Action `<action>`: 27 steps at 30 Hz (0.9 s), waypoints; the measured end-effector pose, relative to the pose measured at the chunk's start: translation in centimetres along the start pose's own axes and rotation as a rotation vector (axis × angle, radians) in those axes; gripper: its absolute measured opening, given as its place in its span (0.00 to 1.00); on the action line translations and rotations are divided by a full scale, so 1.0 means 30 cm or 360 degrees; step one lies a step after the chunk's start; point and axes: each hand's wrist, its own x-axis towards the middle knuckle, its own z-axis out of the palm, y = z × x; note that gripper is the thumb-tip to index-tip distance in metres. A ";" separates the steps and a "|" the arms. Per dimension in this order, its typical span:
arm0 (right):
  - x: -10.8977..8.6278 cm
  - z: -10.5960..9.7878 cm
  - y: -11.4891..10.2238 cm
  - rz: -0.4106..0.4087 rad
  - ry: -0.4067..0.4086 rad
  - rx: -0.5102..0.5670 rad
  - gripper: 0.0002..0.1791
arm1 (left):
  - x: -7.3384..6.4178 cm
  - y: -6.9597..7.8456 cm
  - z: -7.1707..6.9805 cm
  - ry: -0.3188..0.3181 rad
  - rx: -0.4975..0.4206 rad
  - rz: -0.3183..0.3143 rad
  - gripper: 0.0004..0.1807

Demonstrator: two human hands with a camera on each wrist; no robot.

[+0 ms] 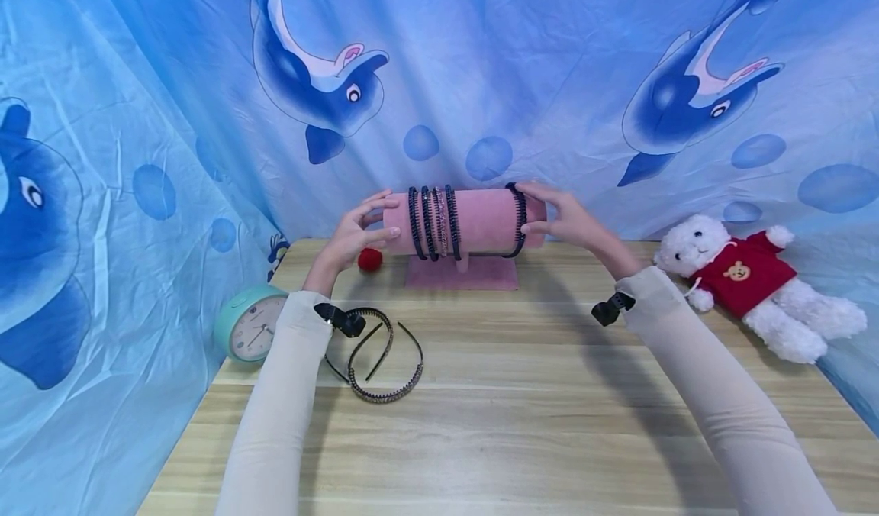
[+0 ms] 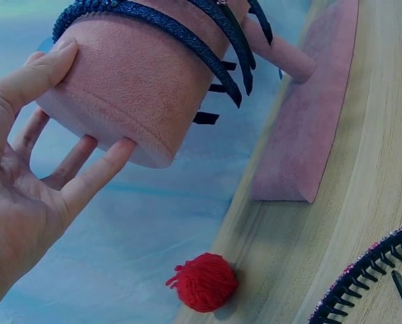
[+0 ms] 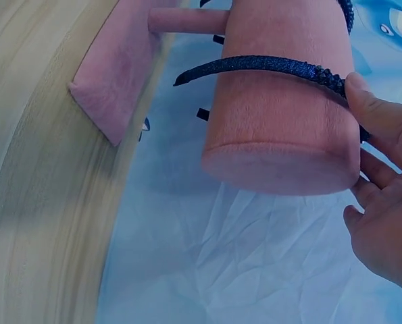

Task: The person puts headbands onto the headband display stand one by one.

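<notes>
A pink plush-covered headband stand (image 1: 486, 220) stands at the back of the table, its cylinder lying level above a flat base (image 1: 491, 275). My left hand (image 1: 346, 237) grips the cylinder's left end, thumb on the near side; the left wrist view shows its fingers (image 2: 96, 177) spread around the rim. Several headbands (image 1: 452, 222), dark ones and a pink sparkly one, sit on the cylinder's left half. Near the other end, my right hand (image 1: 568, 217) pinches a dark blue glittery headband (image 3: 255, 64) that straddles the cylinder. Behind the cylinder the right fingertips are partly hidden.
Two loose headbands (image 1: 384, 398) lie overlapping on the wooden table (image 1: 494, 394). A red yarn ball (image 2: 206, 282) sits left of the base. A mint-green clock (image 1: 250, 325) stands at left, a white plush bear (image 1: 748, 279) lies at right. Blue dolphin-printed curtains (image 1: 522, 66) hang behind.
</notes>
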 end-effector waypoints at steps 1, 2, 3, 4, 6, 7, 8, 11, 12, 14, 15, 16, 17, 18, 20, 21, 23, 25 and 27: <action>0.003 0.003 -0.003 -0.0015 -0.0002 -0.0009 0.41 | -0.007 0.012 0.003 -0.0006 0.0001 -0.0003 0.30; 0.006 0.006 -0.005 -0.0039 -0.0003 -0.0011 0.41 | -0.012 0.023 0.006 -0.0011 0.0003 -0.0009 0.30; 0.010 0.010 -0.006 -0.0069 0.0001 -0.0019 0.40 | -0.016 0.029 0.008 -0.0013 0.0004 -0.0011 0.30; 0.014 0.015 -0.008 -0.0098 0.0004 -0.0027 0.40 | -0.016 0.029 0.008 -0.0013 0.0004 -0.0011 0.30; 0.019 0.023 -0.014 -0.0140 0.0009 -0.0042 0.40 | -0.005 0.011 0.001 -0.0008 0.0004 -0.0013 0.30; 0.022 0.027 -0.017 -0.0153 0.0012 -0.0050 0.40 | 0.002 0.000 -0.003 -0.0007 0.0004 -0.0011 0.30; 0.025 0.031 -0.021 -0.0162 0.0013 -0.0056 0.41 | 0.009 -0.011 -0.006 -0.0005 0.0003 -0.0009 0.31; 0.031 0.042 -0.030 -0.0159 0.0011 -0.0079 0.41 | 0.022 -0.034 -0.013 -0.0004 -0.0010 0.0012 0.31; 0.032 0.044 -0.033 -0.0153 0.0009 -0.0091 0.41 | 0.023 -0.037 -0.014 -0.0004 -0.0014 0.0020 0.32; 0.035 0.050 -0.039 -0.0132 0.0008 -0.0112 0.42 | 0.024 -0.043 -0.013 -0.0002 -0.0024 0.0032 0.32; 0.037 0.053 -0.042 -0.0128 0.0006 -0.0123 0.42 | 0.024 -0.044 -0.012 0.0001 -0.0028 0.0036 0.32; 0.039 0.055 -0.045 -0.0122 0.0001 -0.0125 0.42 | 0.023 -0.044 -0.011 0.0003 -0.0030 0.0038 0.31; 0.040 0.058 -0.048 -0.0120 -0.0002 -0.0126 0.42 | 0.023 -0.043 -0.009 0.0005 -0.0030 0.0042 0.31; 0.043 0.061 -0.050 -0.0127 -0.0006 -0.0125 0.42 | 0.023 -0.043 -0.008 0.0007 -0.0030 0.0044 0.30; 0.048 0.068 -0.053 -0.0150 -0.0015 -0.0114 0.43 | 0.021 -0.042 -0.007 0.0010 -0.0026 0.0049 0.30; 0.051 0.071 -0.055 -0.0165 -0.0018 -0.0108 0.42 | 0.021 -0.041 -0.008 0.0008 -0.0024 0.0050 0.29; 0.057 0.077 -0.055 -0.0202 -0.0014 -0.0114 0.42 | 0.020 -0.041 -0.008 0.0003 -0.0019 0.0048 0.29; 0.063 0.083 -0.055 -0.0242 -0.0003 -0.0136 0.43 | 0.019 -0.040 -0.010 0.0002 -0.0011 0.0045 0.29; 0.070 0.088 -0.055 -0.0275 0.0009 -0.0165 0.43 | 0.019 -0.040 -0.011 0.0001 -0.0002 0.0043 0.28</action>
